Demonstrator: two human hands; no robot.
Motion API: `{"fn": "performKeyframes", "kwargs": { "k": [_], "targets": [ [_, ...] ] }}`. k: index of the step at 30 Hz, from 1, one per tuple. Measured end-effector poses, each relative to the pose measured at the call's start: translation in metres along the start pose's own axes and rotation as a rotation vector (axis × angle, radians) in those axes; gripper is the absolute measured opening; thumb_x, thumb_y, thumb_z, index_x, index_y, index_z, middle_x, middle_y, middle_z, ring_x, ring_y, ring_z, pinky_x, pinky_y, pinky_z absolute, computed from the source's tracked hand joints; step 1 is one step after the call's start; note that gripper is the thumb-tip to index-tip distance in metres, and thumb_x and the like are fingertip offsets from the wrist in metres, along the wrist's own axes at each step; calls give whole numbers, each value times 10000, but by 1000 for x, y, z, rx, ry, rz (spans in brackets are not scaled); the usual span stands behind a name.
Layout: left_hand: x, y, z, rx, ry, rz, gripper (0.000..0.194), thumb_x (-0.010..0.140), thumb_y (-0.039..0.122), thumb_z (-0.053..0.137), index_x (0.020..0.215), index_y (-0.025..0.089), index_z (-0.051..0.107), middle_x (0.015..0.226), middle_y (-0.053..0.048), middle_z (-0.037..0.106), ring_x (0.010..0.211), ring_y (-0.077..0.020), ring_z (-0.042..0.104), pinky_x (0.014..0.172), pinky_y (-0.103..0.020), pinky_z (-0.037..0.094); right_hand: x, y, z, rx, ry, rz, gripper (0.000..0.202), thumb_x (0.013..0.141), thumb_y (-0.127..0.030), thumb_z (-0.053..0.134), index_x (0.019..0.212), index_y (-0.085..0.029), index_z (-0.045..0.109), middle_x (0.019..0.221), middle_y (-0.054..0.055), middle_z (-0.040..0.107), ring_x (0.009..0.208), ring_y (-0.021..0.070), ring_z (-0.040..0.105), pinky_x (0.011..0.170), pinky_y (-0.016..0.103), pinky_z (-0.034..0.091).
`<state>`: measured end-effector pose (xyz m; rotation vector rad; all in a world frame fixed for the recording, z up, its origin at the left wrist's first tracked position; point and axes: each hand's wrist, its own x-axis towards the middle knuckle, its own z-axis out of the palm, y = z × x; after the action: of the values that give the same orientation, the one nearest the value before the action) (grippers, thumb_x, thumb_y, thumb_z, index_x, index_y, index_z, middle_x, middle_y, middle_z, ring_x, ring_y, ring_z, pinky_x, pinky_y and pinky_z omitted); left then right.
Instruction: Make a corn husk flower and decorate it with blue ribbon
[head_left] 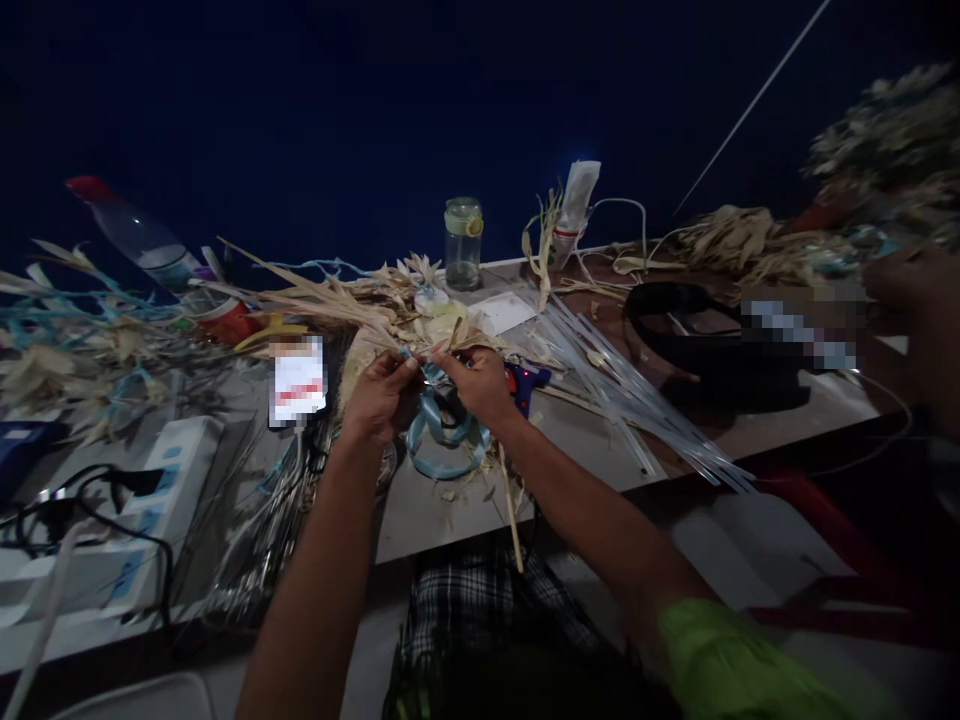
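Note:
My left hand and my right hand are close together over the table, fingers pinched on a light blue ribbon. A loop of this blue ribbon hangs below them, near the table surface. Dried husk pieces lie just beyond my fingers. A blue glue gun with a red part rests right beside my right hand, partly hidden by it. The exact spot between my fingertips is too small to make out.
Clear glue sticks lie to the right, beside a black strap-like object. A glass jar stands behind. At left are a lit phone, wires and a power strip. Another person's hand is at far right.

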<state>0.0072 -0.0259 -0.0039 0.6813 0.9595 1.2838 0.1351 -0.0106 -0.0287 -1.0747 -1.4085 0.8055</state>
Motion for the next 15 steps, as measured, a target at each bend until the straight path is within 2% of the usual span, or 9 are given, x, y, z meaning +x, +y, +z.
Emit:
{"fn": "performKeyframes", "kwargs": {
  "k": [5, 9, 15],
  "targets": [
    [0, 0, -1, -29, -14, -35, 246, 550, 165, 734, 670, 162, 519, 636, 32, 607, 525, -73, 540, 538, -211, 457, 0, 1, 1, 56, 24, -29, 194, 729, -354, 559, 786, -179, 621, 808, 24, 611, 862, 155, 564, 821, 279, 421],
    [0, 0, 0, -59, -19, -4, 249, 526, 140, 742, 659, 152, 532, 680, 19, 631, 608, -85, 574, 600, -209, 476, 0, -1, 1, 74, 25, -14, 208, 721, -362, 567, 800, -180, 628, 822, 25, 618, 866, 159, 565, 822, 285, 422],
    [3, -2, -2, -17, -25, 45, 252, 529, 146, 737, 626, 149, 505, 678, 15, 627, 594, -75, 563, 606, -214, 470, -1, -3, -1, 5, 30, 3, 206, 729, -368, 558, 770, -176, 622, 793, 25, 612, 888, 163, 553, 821, 278, 417]
  ]
}}
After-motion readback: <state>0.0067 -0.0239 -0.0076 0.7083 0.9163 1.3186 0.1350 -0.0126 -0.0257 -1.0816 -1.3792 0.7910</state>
